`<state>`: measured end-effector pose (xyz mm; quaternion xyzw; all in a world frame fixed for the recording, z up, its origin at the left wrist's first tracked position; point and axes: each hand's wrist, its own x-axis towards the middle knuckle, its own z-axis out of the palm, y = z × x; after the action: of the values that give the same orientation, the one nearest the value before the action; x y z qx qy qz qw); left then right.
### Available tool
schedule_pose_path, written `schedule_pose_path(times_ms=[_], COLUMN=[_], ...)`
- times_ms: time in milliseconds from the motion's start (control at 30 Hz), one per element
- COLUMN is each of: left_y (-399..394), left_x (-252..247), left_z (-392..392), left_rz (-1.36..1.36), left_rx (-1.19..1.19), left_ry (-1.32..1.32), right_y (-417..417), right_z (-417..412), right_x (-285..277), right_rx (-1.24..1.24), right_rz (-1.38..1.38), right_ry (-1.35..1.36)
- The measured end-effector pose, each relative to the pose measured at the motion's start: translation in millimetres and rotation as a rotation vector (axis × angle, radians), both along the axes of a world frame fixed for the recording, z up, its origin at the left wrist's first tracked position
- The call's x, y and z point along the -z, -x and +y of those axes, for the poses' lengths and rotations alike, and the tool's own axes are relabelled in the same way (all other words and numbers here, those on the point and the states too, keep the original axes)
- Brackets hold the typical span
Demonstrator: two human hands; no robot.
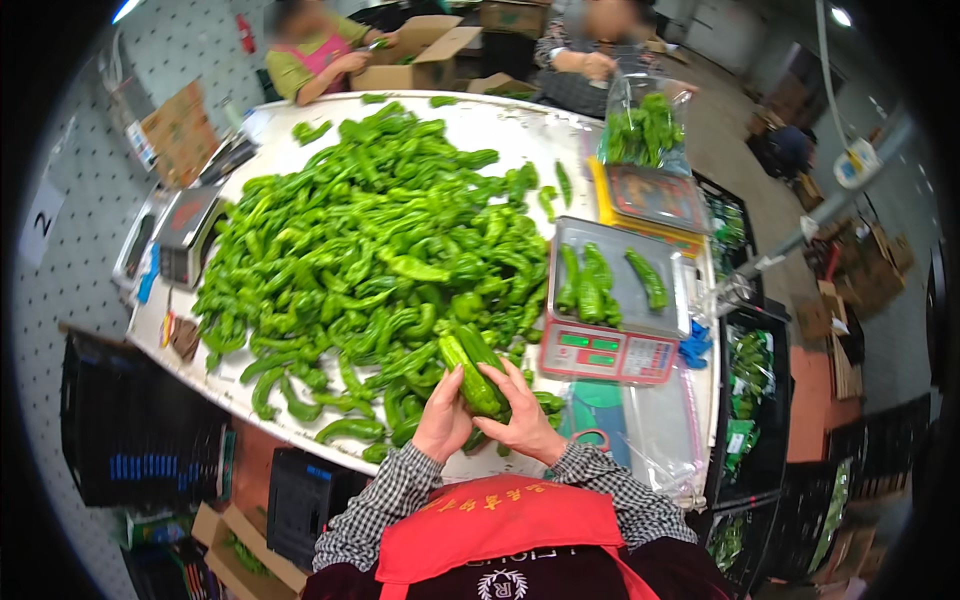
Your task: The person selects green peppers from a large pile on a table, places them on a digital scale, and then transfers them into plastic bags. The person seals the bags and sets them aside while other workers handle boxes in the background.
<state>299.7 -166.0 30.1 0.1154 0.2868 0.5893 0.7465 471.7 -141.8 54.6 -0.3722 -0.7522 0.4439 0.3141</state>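
Between them, my left hand (445, 417) and my right hand (523, 415) hold a small bunch of green peppers (474, 375) over the near side of the white table (517, 121). My fingers wrap the bunch from both sides, and its lower end is partly hidden by them. Just beyond lies a large heap of green peppers (367, 225). To the right of my hands, a digital scale (664, 260) with a red front panel carries several peppers (590, 289) on its metal tray, and its display is lit.
A yellow scale (609, 202) bears a plastic bag of peppers (643, 135). Clear plastic bags (664, 427) and scissors (592, 439) lie at right. Another scale (187, 229) stands left. Two people work across the table, one beside a cardboard box (420, 60). Black crates (750, 405) line the right edge.
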Motion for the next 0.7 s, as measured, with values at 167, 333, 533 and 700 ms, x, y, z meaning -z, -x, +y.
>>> schedule_pose_path(times_ms=[167, 333, 533, 700], left_y=[-39, -45, -20, 13], left_x=[-26, -41, -24, -7], left_z=[16, 16, -1, -22], left_rz=[0.020, 0.098, 0.281, 0.392], left_rx=[0.118, 0.215, 0.086, -0.056], left_ry=[-0.115, -0.122, -0.044, 0.022], right_y=[-57, -123, -183, -206], right_z=[15, 73, 152, 167], right_x=[-1, -45, -12, 38], right_rx=[0.206, 0.462, 0.769, 0.695], right_rz=[0.376, 0.213, -0.301, -0.537], right_ry=[0.320, -0.022, -0.385, -0.340])
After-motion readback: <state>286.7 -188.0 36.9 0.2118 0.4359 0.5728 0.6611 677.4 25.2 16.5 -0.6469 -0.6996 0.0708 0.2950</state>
